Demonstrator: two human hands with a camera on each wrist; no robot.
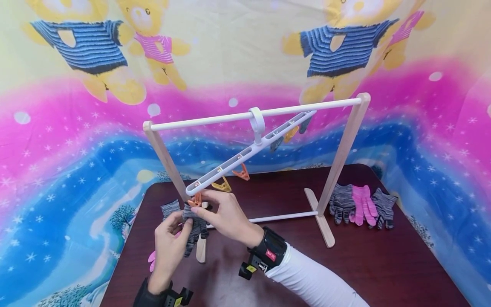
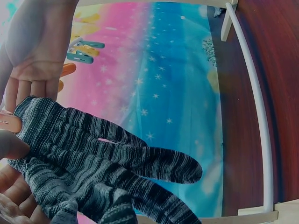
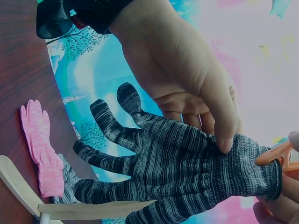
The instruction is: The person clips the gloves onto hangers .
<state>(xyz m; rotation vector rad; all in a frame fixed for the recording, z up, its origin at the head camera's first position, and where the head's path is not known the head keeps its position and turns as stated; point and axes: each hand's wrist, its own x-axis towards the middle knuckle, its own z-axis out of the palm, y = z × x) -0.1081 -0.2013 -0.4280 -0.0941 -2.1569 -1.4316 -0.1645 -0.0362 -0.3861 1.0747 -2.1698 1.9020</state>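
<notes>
A grey-and-black striped knit glove (image 1: pixel 196 228) hangs below the low left end of a white clip hanger (image 1: pixel 230 160). My left hand (image 1: pixel 171 238) pinches its cuff, thumb in front and fingers behind. At the cuff's edge sits an orange clip (image 3: pixel 273 155), and my right hand (image 1: pixel 230 216) pinches this clip with thumb and fingers. The glove's fingers dangle free in the right wrist view, where the left hand (image 3: pixel 187 70) comes in from above. Part of the clip is hidden by the right fingers.
A white rail (image 1: pixel 215 120) on wooden posts (image 1: pixel 339 157) carries the hanger, which slants up to the right with several more clips (image 1: pixel 241 172). Striped and pink gloves (image 1: pixel 363 205) lie on the right of the dark table (image 1: pixel 368 264). Another pink glove (image 3: pixel 39 144) lies at left.
</notes>
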